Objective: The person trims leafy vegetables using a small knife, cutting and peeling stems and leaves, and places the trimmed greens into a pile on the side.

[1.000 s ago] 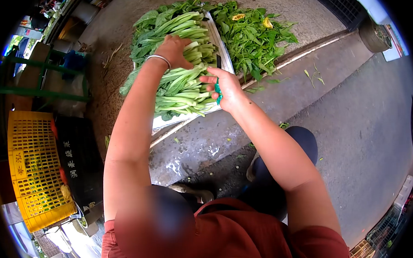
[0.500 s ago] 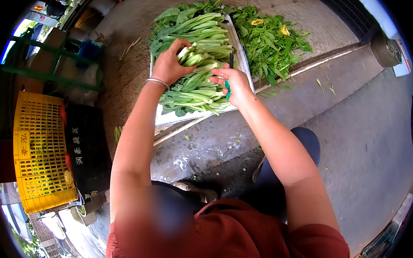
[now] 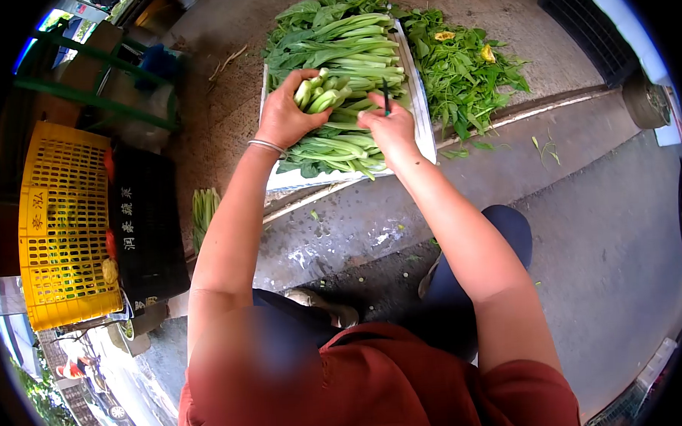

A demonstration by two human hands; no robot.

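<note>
Left hand (image 3: 282, 118) — fingers closed round a bunch of pale-green leafy stalks (image 3: 325, 96), left of centre over the flat white tray (image 3: 422, 114). Right hand (image 3: 393, 132) just to the right — fingers gripping a slim black stick-like tool (image 3: 386, 95).

We look out from one camera worn on the head, facing forward and steeply down. The vegetables (image 3: 353, 52) lie near, with the shirt (image 3: 410, 396) on their near side, closest to the lens. Our wide, rounded view also takes in the yellow crate (image 3: 40, 260) left of the vegetables and pavement (image 3: 601, 240) to their right.
</note>
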